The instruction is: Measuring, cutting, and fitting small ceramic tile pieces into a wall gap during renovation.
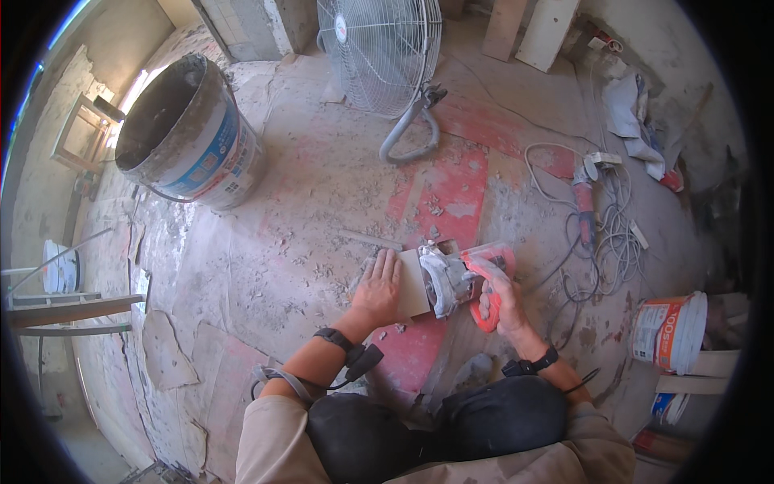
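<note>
My right hand (501, 305) is wrapped round the red handle of a dusty handheld power saw (448, 278) with a grey body. The saw rests at the right end of a flat pale tile (412, 284); its blade is hidden from here. On the tile's left part lies my left hand (379, 289), fingers stretched out flat and close together, pressing from above. A narrow strip (371, 239) lies on the floor just beyond my left fingertips. Both hands are low, in front of my knees.
A large dirty bucket (201, 157) stands at the far left, a floor fan (379, 56) straight ahead. To the right lie a red angle grinder (584, 206) and a tangled cable (621, 242). A white-and-orange bucket (671, 332) stands near right. Debris litters the dusty floor.
</note>
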Tool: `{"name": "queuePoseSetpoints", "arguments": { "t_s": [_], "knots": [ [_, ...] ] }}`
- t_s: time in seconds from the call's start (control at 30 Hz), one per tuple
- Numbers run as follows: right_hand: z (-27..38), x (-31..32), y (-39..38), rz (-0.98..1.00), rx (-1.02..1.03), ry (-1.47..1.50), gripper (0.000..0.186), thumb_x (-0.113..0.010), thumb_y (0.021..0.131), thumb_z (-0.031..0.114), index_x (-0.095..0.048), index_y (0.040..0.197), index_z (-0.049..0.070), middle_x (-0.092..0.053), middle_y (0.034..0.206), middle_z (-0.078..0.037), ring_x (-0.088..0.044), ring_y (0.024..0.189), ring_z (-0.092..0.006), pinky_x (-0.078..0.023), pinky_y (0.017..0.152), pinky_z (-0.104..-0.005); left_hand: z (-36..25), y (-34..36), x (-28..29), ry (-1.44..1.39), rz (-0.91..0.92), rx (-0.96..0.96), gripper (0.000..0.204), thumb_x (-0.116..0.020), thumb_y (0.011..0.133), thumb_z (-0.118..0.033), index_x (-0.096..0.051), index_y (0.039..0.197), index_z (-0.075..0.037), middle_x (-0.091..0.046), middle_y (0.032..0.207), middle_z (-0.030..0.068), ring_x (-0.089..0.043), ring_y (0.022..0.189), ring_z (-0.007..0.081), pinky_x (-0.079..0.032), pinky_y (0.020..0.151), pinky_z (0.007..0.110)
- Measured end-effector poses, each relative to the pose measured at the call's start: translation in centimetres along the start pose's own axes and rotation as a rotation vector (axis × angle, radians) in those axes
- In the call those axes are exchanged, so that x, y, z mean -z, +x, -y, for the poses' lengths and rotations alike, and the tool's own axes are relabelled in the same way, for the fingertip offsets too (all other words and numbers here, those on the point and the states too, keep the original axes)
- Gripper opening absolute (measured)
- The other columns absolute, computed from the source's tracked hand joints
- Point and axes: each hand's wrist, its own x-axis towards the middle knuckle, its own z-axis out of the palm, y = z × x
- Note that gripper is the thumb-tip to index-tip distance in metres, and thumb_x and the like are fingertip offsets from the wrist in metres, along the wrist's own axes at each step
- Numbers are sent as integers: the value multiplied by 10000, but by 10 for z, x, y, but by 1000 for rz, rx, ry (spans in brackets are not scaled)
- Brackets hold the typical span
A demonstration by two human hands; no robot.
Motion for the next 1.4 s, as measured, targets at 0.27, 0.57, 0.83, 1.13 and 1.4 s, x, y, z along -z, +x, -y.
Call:
{"name": "queuePoseSetpoints", "arguments": {
  "t_s": [0.27,0.57,0.83,1.13,1.4],
  "knots": [
    [-1,1,5,0,-6,5,439,-508,957,366,-659,1209,40,-497,792,9,-475,545,-66,-399,460,-242,-1,0,2,27,23,5,1286,-844,601,-621,-275,1510,88,-212,1611,256,-164,1517,390,-177,1229,480],
    [-4,4,13,-13,-6,-16,549,-549,933,488,-621,1268,59,-506,758,12,-501,518,-74,-419,436,-249,-2,1,6,33,45,6,1266,-847,612,-596,-271,1515,78,-210,1616,246,-166,1518,382,-183,1229,472],
    [-2,3,20,18,22,22,510,-553,927,432,-638,1261,56,-501,745,17,-473,495,-68,-400,429,-240,-2,1,7,18,47,-1,1260,-853,614,-580,-270,1511,86,-214,1611,251,-163,1518,384,-188,1229,472],
    [-4,6,26,23,-21,10,509,-573,903,487,-619,1167,55,-512,753,0,-500,516,-80,-422,421,-253,-1,1,7,-10,43,2,1271,-869,599,-559,-264,1508,92,-193,1612,268,-149,1519,393,-169,1239,450],
    [-3,1,31,-27,4,18,549,-572,903,481,-617,1229,42,-510,770,1,-504,525,-76,-421,417,-247,-1,1,6,-14,48,1,1279,-867,597,-569,-261,1509,92,-187,1614,267,-144,1520,392,-160,1240,453]
  ]
}}
